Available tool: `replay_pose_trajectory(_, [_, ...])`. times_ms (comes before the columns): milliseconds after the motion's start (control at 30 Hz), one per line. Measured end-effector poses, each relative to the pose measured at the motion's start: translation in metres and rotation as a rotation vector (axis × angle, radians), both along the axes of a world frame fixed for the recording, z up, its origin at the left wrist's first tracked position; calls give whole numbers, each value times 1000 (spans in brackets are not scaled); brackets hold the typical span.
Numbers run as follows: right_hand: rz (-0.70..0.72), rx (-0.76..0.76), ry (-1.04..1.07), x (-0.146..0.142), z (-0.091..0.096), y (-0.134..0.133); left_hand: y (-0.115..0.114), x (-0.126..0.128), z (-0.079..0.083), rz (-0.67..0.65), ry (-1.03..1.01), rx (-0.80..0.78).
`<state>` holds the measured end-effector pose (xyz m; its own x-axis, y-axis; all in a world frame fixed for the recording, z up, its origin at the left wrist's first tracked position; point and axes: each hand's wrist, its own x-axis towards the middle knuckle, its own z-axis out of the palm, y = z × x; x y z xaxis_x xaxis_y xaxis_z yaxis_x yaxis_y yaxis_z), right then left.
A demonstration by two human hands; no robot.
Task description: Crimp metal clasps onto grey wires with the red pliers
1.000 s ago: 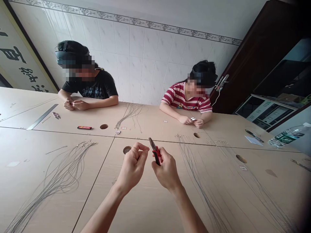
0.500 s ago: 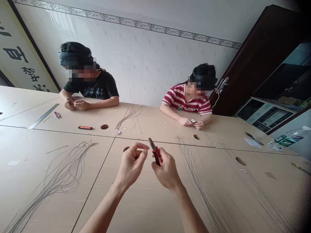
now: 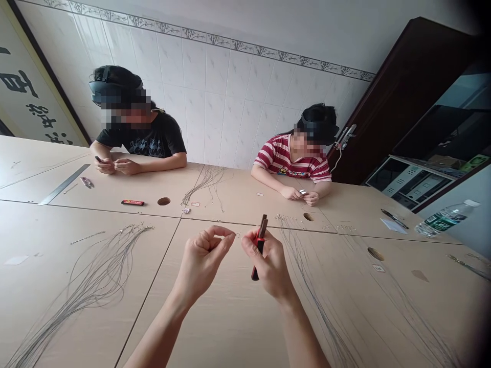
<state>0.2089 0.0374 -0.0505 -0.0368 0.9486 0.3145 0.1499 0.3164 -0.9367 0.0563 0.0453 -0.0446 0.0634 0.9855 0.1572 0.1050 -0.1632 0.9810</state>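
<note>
My left hand (image 3: 205,255) hovers above the light wooden table (image 3: 230,317) with its fingers curled. Thumb and forefinger pinch the end of a thin wire (image 3: 237,235) that pokes out to the right. My right hand (image 3: 270,260) is closed round small red-handled pliers (image 3: 260,245), whose dark jaws point up and away. The two hands sit a few centimetres apart, and the pliers' jaws stand clear of the wire tip.
Bundles of thin wire lie on the table at left (image 3: 95,271) and right (image 3: 318,286). Two people sit across it, a black-shirted one (image 3: 141,138) and a striped-shirted one (image 3: 295,158), each handling small parts. A steel ruler (image 3: 63,184), a water bottle (image 3: 441,220) and a dark cabinet (image 3: 414,102) are around.
My right hand has turned the pliers from leaning left to nearly upright and shifted slightly right. The left hand has kept its pinch, with a wire tip now showing.
</note>
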Motion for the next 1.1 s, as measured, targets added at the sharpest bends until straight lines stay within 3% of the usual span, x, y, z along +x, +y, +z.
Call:
replay_pose_trajectory(500, [21,32,-12,0,1,0,-2,-5,1,-39,-7,104])
replay_pose_trajectory(700, [31,34,-3,2,-1,0,1,-8,2,-193,-106,172])
replay_pose_trajectory(833, [44,34,-2,2,-2,-2,1,-6,2,-263,-158,94])
replay_pose_trajectory(1100, [53,28,-22,2,1,-4,1,-4,4,-251,-188,16])
